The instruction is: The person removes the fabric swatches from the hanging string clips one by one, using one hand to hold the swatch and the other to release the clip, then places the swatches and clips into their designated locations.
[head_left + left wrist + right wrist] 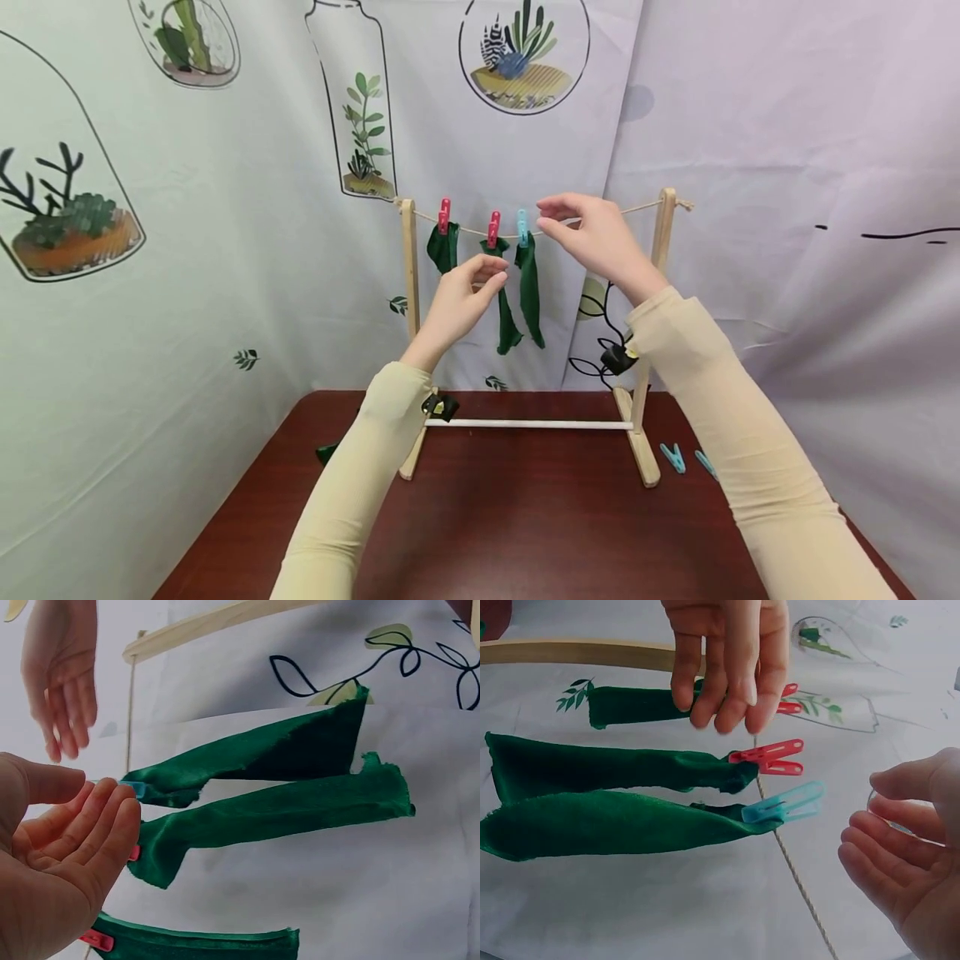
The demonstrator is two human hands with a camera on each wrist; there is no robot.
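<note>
Three strips of green cloth hang from a thin rope. A light blue clothespin clips the right-hand cloth; one red clothespin clips the middle cloth and another red clothespin the left-hand cloth. My right hand is raised just right of the blue clothespin, apart from it in the right wrist view, fingers relaxed and holding nothing. Lower down, my left hand hovers in front of the hanging cloths, its fingers loosely bent with nothing between them.
The rope runs between two wooden posts of a stand, joined low down by a white rod. Blue clothespins lie on the dark red table at right. A bit of green cloth shows beside the left sleeve. A printed fabric backdrop hangs behind.
</note>
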